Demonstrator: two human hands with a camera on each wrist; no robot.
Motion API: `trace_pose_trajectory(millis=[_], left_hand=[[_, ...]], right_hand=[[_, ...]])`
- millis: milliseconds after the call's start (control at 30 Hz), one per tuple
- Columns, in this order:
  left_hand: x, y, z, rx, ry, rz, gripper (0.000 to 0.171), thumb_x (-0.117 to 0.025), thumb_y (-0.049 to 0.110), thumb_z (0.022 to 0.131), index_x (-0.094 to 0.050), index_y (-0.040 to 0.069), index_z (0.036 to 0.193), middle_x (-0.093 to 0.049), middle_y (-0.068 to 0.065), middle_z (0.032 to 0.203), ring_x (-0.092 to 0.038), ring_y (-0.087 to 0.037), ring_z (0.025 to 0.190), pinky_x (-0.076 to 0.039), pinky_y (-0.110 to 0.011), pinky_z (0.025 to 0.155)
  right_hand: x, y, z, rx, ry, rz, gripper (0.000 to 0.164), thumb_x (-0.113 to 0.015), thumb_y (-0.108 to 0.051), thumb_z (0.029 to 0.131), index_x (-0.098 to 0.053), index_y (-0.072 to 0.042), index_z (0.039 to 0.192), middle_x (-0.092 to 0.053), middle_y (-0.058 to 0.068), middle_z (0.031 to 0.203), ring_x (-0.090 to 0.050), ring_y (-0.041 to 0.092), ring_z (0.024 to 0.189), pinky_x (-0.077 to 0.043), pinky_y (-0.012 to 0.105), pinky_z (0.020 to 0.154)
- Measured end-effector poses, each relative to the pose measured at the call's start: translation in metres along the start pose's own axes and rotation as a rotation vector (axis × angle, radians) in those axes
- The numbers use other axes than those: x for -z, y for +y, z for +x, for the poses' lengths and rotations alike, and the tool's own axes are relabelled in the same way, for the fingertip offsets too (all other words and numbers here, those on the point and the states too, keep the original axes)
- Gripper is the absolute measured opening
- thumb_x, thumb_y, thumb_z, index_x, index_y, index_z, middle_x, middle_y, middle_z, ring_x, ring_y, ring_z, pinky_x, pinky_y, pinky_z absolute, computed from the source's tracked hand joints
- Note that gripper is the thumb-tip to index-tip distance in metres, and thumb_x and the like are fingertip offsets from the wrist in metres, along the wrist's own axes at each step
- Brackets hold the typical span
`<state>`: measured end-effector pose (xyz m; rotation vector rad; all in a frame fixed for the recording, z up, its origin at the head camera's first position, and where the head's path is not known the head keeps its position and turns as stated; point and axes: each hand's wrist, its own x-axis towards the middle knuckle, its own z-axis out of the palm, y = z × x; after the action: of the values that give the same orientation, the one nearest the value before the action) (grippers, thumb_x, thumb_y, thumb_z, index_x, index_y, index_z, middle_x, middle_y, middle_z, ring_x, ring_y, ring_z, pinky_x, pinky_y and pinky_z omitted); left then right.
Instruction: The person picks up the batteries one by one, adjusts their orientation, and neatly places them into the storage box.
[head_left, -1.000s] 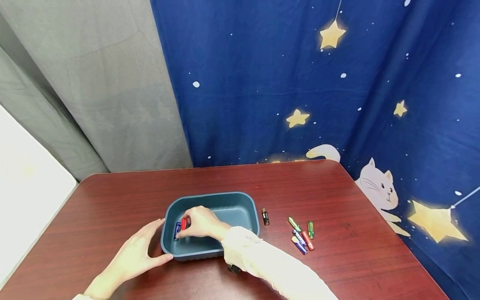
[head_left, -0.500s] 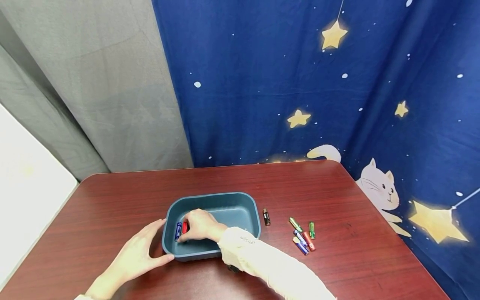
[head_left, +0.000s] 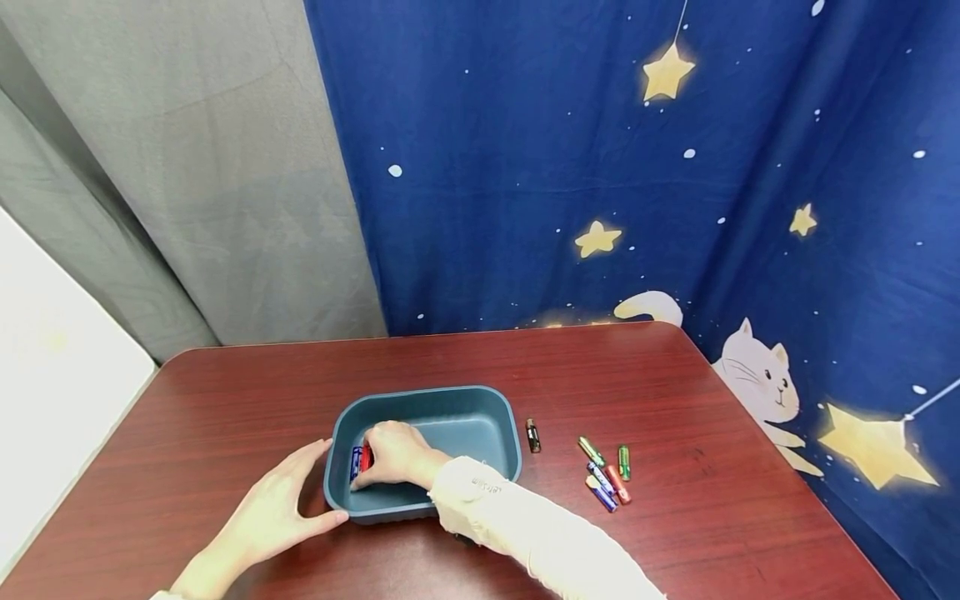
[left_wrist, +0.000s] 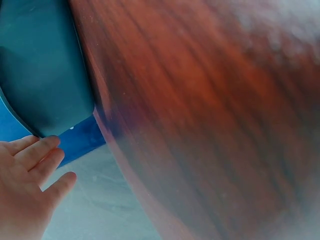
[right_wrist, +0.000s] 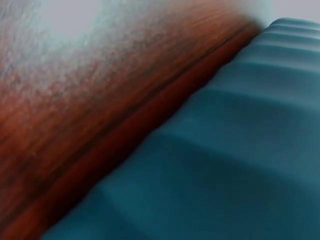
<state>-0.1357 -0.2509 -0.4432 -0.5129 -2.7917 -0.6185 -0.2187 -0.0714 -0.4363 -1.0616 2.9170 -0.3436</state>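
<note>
A blue-grey plastic bin [head_left: 457, 392] stands on the table in the head view. Inside its left end lies a blue battery [head_left: 356, 463], and right beside it a red battery [head_left: 367, 457] is pinched by my right hand [head_left: 397, 454], whose fingers partly cover it. My left hand [head_left: 273, 504] spreads thumb and straight fingers against the bin's left end. In the left wrist view, the fingertips of that hand [left_wrist: 30, 170] lie at the bin's rim. Only the ribbed outer wall of the bin [right_wrist: 240, 150] and the table show in the right wrist view; the right hand is hidden there.
Just right of the bin lies a black battery [head_left: 533, 436]. Farther right are several more: green batteries [head_left: 624, 462], a red one [head_left: 618, 483] and blue-and-white ones [head_left: 601, 492]. The reddish wooden table [head_left: 262, 392] ends at a curtain [head_left: 510, 167] behind.
My right hand has shifted slightly left and down inside the bin, bringing the red battery up close to the blue one. The left hand has stayed at the bin's end.
</note>
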Motion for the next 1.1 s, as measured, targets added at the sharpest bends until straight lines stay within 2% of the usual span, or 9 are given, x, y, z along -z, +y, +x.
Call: trace_pose_trajectory(millis=[167,300,367,533,700,900,1100], left_hand=[[0.001,0.0,0.001,0.007,-0.009,-0.003,0.089,-0.07,0.06,0.065,-0.045,0.006,0.13,-0.05,-0.011,0.127,-0.046,-0.028,0.116,-0.041,-0.05,0.09],[0.001,-0.001,0.003,0.008,-0.01,0.0,0.089,-0.07,0.061,0.064,-0.045,0.006,0.13,-0.05,-0.011,0.127,-0.046,-0.028,0.116,-0.041,-0.051,0.09],[0.001,-0.001,0.003,0.011,-0.013,0.003,0.09,-0.069,0.061,0.064,-0.045,0.006,0.13,-0.05,-0.011,0.128,-0.046,-0.028,0.116,-0.041,-0.051,0.09],[0.001,0.0,0.004,0.024,-0.031,0.001,0.091,-0.069,0.063,0.064,-0.045,0.005,0.13,-0.05,-0.012,0.127,-0.046,-0.029,0.116,-0.042,-0.052,0.09],[0.001,0.001,0.003,0.033,-0.036,0.003,0.091,-0.069,0.062,0.064,-0.045,0.005,0.13,-0.05,-0.012,0.128,-0.046,-0.029,0.116,-0.042,-0.052,0.09],[0.001,0.002,0.003,0.034,-0.033,0.004,0.092,-0.068,0.064,0.064,-0.045,0.006,0.131,-0.05,-0.012,0.128,-0.046,-0.029,0.116,-0.042,-0.052,0.091],[0.002,0.001,0.002,0.028,-0.024,0.002,0.09,-0.069,0.062,0.064,-0.045,0.006,0.13,-0.05,-0.01,0.128,-0.046,-0.028,0.117,-0.041,-0.05,0.092]], right_hand=[[0.003,0.004,-0.001,-0.002,-0.003,0.07,0.043,-0.074,-0.06,0.059,-0.064,-0.021,0.076,-0.052,-0.015,0.062,-0.046,0.0,0.058,-0.036,0.013,0.047],[0.012,0.01,-0.004,-0.015,-0.025,0.123,0.058,-0.074,-0.059,0.06,-0.068,-0.016,0.098,-0.062,-0.012,0.079,-0.05,0.0,0.067,-0.043,0.012,0.057],[0.018,0.014,-0.006,-0.014,-0.035,0.145,0.062,-0.073,-0.058,0.062,-0.067,-0.013,0.104,-0.062,-0.009,0.079,-0.05,0.001,0.068,-0.044,0.013,0.058],[0.033,0.026,-0.016,0.025,-0.008,0.212,0.062,-0.075,-0.054,0.063,-0.066,-0.01,0.106,-0.059,-0.006,0.073,-0.049,0.002,0.065,-0.041,0.013,0.056],[0.047,0.041,-0.032,0.085,0.022,0.305,0.059,-0.075,-0.048,0.067,-0.065,-0.008,0.109,-0.064,-0.002,0.086,-0.054,0.003,0.074,-0.042,0.011,0.062],[0.063,0.062,-0.053,0.133,0.116,0.443,0.054,-0.077,-0.039,0.068,-0.063,-0.011,0.111,-0.063,-0.002,0.09,-0.058,0.011,0.083,-0.045,0.013,0.073],[0.076,0.088,-0.072,0.181,0.281,0.56,0.048,-0.079,-0.025,0.068,-0.063,-0.009,0.11,-0.062,0.0,0.087,-0.059,0.019,0.08,-0.05,0.025,0.068]])
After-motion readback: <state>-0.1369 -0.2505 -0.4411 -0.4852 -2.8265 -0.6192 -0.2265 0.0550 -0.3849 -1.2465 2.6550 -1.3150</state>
